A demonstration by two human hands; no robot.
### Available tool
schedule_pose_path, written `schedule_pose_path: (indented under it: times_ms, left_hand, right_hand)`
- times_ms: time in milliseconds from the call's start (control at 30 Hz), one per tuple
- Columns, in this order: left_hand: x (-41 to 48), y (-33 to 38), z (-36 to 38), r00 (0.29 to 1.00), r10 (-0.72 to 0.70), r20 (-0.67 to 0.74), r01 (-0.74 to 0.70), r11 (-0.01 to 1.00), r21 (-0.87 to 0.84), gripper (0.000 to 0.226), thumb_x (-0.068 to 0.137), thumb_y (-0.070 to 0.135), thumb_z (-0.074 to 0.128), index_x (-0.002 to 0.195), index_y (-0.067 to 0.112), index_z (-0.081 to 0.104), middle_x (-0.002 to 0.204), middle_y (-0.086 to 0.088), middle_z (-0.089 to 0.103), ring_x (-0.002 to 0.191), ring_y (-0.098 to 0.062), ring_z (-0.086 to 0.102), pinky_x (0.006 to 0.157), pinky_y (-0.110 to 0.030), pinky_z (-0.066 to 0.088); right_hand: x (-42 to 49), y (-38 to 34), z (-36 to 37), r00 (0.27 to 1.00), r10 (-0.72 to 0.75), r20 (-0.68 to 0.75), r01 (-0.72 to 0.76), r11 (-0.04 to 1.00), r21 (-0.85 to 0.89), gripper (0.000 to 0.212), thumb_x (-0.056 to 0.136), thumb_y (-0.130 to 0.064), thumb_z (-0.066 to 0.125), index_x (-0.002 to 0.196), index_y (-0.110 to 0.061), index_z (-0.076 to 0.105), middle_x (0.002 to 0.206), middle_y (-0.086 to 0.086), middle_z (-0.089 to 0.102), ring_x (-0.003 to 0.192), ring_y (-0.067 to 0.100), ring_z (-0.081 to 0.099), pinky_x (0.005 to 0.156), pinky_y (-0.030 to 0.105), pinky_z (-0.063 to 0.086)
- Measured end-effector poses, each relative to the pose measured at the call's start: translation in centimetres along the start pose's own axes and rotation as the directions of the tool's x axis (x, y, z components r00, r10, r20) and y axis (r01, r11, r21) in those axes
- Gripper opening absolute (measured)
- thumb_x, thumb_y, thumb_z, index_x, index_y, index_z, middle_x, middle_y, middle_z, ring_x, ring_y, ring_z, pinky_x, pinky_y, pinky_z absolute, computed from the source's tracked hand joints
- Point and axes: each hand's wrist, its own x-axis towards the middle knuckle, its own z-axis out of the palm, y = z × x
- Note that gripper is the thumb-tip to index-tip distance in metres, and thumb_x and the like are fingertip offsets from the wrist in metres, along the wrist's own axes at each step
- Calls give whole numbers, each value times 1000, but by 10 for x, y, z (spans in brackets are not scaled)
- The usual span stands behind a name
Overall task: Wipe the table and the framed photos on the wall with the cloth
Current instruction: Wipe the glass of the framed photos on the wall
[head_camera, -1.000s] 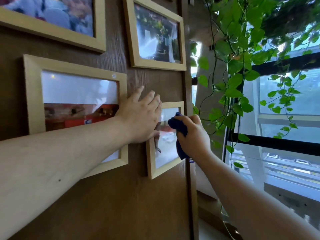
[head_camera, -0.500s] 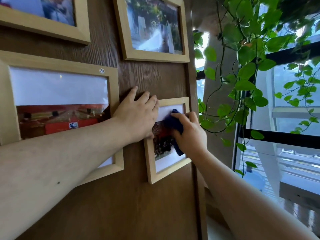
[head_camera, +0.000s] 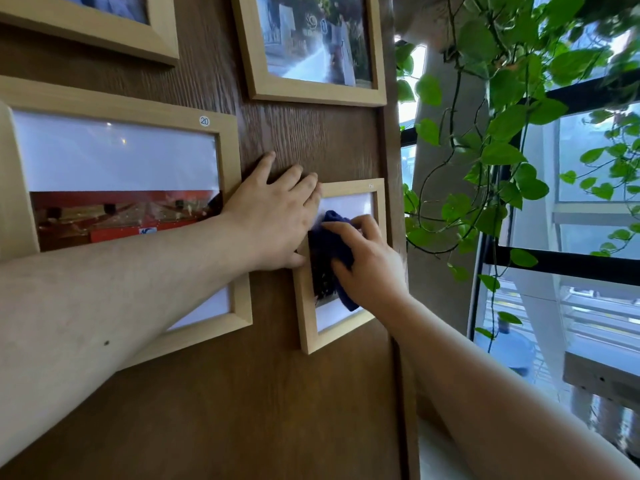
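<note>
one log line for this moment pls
step: wiping small frame | right hand: cloth on glass | left hand: steadying frame

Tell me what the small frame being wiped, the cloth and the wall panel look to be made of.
Small frame: pale, matte wood or wood-look moulding with mitred corners; whether it is solid wood can't be told. Its pane looks like glass or clear plastic, since it reflects light.
Cloth: dark blue, soft fabric bunched under the right hand, possibly microfibre.
Wall panel: dark brown with visible grain, either wood or veneer.

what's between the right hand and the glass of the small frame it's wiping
The dark blue cloth, pressed under the right hand against the small frame, as the head view shows.
</note>
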Motion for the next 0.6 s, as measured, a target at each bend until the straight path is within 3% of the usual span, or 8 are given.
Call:
schedule_pose_path:
  times_ms: [167,233,333,500,600]
  left_hand:
    - [-1,-1,2,1000,4,-12,-4,1000,8,109,78,78,38,151,6,4,161,-14,9,147,-32,10,116,-61,10]
    - [0,-1,3,1000,3,-13,-3,1000,1,109,77,79,38,151,6,4,161,-14,9,147,-32,10,116,-61,10]
    - [0,0,3,1000,-3,-9,3,1000,4,109,78,78,39,151,6,3,161,-14,9,147,-33,10,116,-61,10]
    - [1,3,3,1000,-21,-11,21,1000,-3,110,76,77,44,151,6,3,161,-14,10,147,-32,11,116,-61,11]
    - [2,3,4,1000,-26,-3,26,1000,6,112,76,78,45,151,5,3,161,-15,10,147,-32,10,116,-61,12]
  right_hand:
    - [-1,41,1,952,301,-56,-302,953,-15,48,80,-25,60,125,-36,49,113,-2,48,82,23,57,57,30,44]
    - [-6,44,4,943,329,-38,-330,943,-26,47,81,-24,60,126,-33,49,114,0,47,81,25,57,56,31,43]
    - [-16,29,7,962,271,4,-271,962,17,50,81,-23,61,129,-30,48,119,1,46,87,24,56,60,31,45]
    - [-37,1,16,997,18,81,-20,1000,20,51,80,-25,62,129,-30,47,121,5,46,82,25,57,57,31,49]
    - [-39,21,16,997,54,54,-51,996,-72,48,80,-26,63,126,-31,50,119,3,49,82,25,59,54,28,44]
